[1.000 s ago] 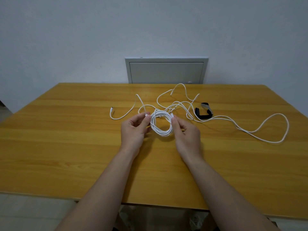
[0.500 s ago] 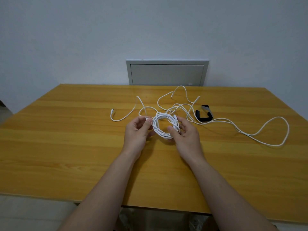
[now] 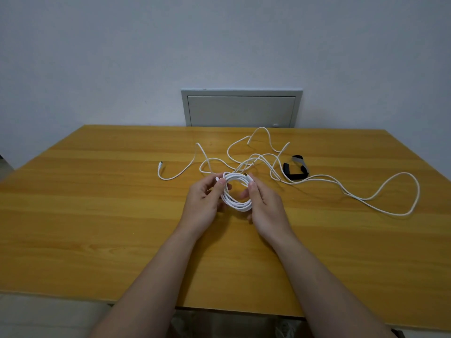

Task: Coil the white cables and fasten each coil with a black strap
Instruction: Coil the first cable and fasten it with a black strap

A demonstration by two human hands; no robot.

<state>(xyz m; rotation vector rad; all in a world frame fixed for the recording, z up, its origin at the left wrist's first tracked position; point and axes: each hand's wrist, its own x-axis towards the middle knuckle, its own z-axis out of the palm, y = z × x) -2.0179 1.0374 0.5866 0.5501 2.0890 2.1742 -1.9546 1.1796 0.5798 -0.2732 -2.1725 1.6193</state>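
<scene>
- Both hands are over the middle of the table (image 3: 97, 215), each closed on one side of a small coil (image 3: 238, 206) of white cable.
- Left hand (image 3: 202, 203): thumb and fingers are curled and pinch the coil's left side, with the thumb tip on the upper strands.
- Right hand (image 3: 266, 206): the thumb lies over the coil's right side and the fingers curl beneath it, one fingertip showing through the ring.
- The coil is made of several turns lying close together, and it carries no strap.
- From the coil's far side, loose white cable (image 3: 256, 158) runs into a tangle of open loops toward the far edge. Whether that tangle is one cable or several cannot be told.
- One strand ends in a plug (image 3: 161, 163) left of the hands.
- Another strand sweeps out in a wide loop near the right edge.
- A black strap (image 3: 295, 177) lies on the table just right of the tangle, bent open, its grey end pointing to the far edge; a strand passes close by it.
- A grey panel (image 3: 241, 111) is set in the wall behind the far edge.
</scene>
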